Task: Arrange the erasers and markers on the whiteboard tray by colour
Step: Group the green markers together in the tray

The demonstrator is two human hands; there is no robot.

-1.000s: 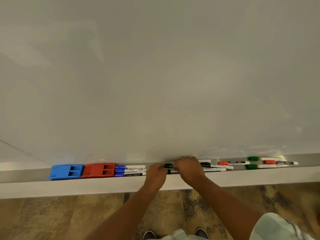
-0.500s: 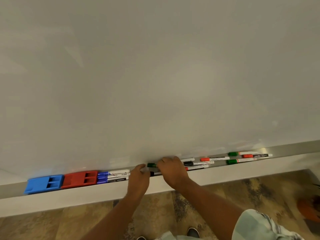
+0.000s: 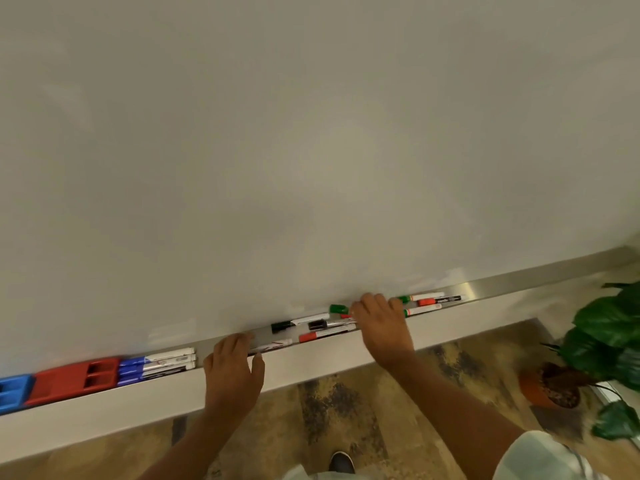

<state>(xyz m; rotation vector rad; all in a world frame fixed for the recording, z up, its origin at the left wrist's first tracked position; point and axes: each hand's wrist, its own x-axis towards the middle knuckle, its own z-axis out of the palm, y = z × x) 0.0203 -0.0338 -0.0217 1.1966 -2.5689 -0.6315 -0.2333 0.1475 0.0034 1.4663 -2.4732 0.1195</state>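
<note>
The whiteboard tray (image 3: 519,279) runs from lower left up to the right. At its left end lie a blue eraser (image 3: 10,393), a red eraser (image 3: 74,378) and three blue markers (image 3: 157,364) side by side. My left hand (image 3: 232,372) rests on the tray's front edge, fingers apart, fingertips at the end of a marker (image 3: 273,345). My right hand (image 3: 381,323) grips a green marker whose cap (image 3: 338,309) sticks out to the left. Black markers (image 3: 298,322) and a red marker (image 3: 325,333) lie between my hands. Right of my right hand lie green markers (image 3: 423,310) and a red marker (image 3: 440,301).
The white board (image 3: 311,150) fills the view above the tray. A potted plant (image 3: 609,337) in an orange pot (image 3: 550,391) stands on the patterned floor at the right. My shoe (image 3: 341,460) shows below.
My hands have come apart. The right hand has slid right along the tray with the green marker. The left hand now rests at the tray's edge, and black markers between them are uncovered.
</note>
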